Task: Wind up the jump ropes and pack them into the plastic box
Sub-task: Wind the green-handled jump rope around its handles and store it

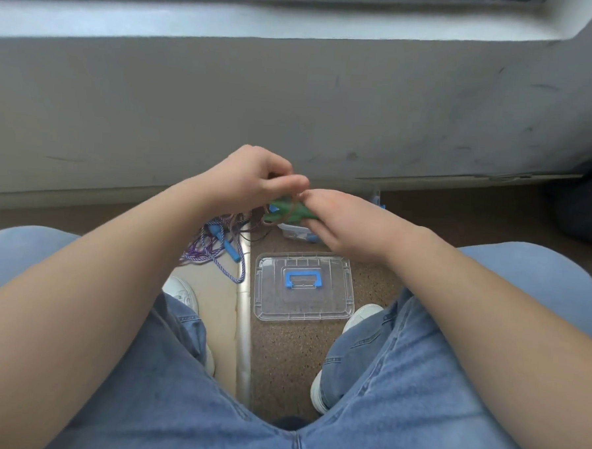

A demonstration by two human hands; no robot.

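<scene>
Jump rope (300,212) with green handles is up in the air over the person's knees, held between both hands. The right hand (342,226) has its fingers curled round the two handles, which lie side by side. The left hand (252,181) pinches the brown cord (277,220) just above them, and some turns of cord already cross the handles. To do this step well, the person should pull each turn snug, lay it next to the last one, and hold the handles tight so they do not slip apart. The loose end could be tucked under a turn at the finish. Down on the floor (291,354), the plastic box (292,231) is mostly hidden behind the right hand. Its clear lid (339,295) with a blue grip lies nearer. A purple rope (204,254) with blue handles lies in a heap beside it. No words or labels can be read anywhere.
</scene>
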